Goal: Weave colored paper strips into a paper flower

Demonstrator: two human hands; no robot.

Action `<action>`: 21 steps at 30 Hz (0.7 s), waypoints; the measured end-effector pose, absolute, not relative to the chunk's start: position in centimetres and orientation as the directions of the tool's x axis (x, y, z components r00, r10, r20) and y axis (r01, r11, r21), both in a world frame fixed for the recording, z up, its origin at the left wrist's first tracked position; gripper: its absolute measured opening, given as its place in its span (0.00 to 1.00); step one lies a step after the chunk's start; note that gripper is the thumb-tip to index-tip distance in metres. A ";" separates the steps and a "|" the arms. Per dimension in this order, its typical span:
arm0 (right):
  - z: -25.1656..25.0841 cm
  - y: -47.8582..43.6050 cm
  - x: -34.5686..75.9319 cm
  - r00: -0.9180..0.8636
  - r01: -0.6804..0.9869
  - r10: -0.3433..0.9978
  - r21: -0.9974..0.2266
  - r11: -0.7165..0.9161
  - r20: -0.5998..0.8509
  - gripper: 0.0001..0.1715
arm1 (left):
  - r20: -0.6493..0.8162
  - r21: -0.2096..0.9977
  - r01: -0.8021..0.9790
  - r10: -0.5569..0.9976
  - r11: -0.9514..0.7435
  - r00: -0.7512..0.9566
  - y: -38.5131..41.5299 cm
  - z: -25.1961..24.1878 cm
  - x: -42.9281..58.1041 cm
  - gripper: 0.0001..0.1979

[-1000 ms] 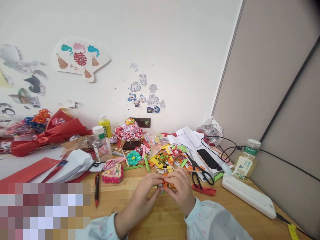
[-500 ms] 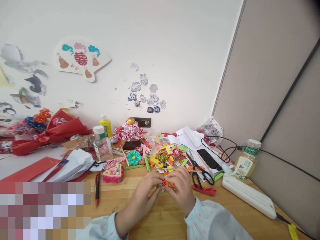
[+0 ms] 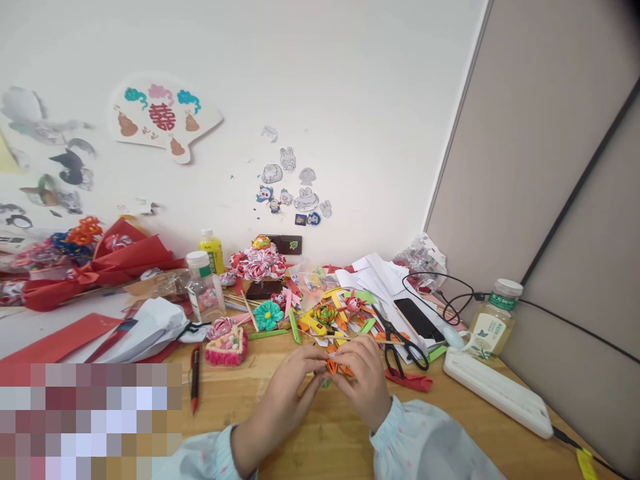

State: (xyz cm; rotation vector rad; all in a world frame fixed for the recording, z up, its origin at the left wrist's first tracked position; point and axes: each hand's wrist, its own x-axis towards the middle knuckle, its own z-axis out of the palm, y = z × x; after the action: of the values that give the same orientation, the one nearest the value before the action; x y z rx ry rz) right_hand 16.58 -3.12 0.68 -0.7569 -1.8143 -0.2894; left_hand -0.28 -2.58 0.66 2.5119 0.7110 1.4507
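The person's 2 hands meet low over the wooden table [image 3: 320, 437], both pinching a small orange folded paper piece [image 3: 333, 366] between them. The left hand [image 3: 293, 381] has its fingers curled, with thumb and fingertips closed on the left side of the piece. The right hand [image 3: 364, 379] closes its fingers over the right side and hides much of it. A green strip [image 3: 326, 383] pokes out just below the piece; whether it is joined to it cannot be told. Just behind the hands lies a heap of coloured paper scraps [image 3: 334, 317]. The black-handled scissors [image 3: 401, 347] lie just right of the right hand, with a dark phone [image 3: 418, 319] beyond them. A red pen [image 3: 194, 380] lies well to the left, near a heart-shaped paper piece [image 3: 226, 347].
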 end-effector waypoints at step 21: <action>-0.2 -2.3 15.9 -0.301 0.537 0.558 -0.347 0.769 0.773 0.21 | 0.356 0.734 0.320 0.740 -0.599 0.571 -1.9 2.7 -0.9 0.11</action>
State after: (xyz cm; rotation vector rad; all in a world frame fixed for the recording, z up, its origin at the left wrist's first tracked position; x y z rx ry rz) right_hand 15.95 -2.34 -0.18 -0.8267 -1.9639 0.0276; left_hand -0.86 -1.91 2.70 2.1856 0.8429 0.8844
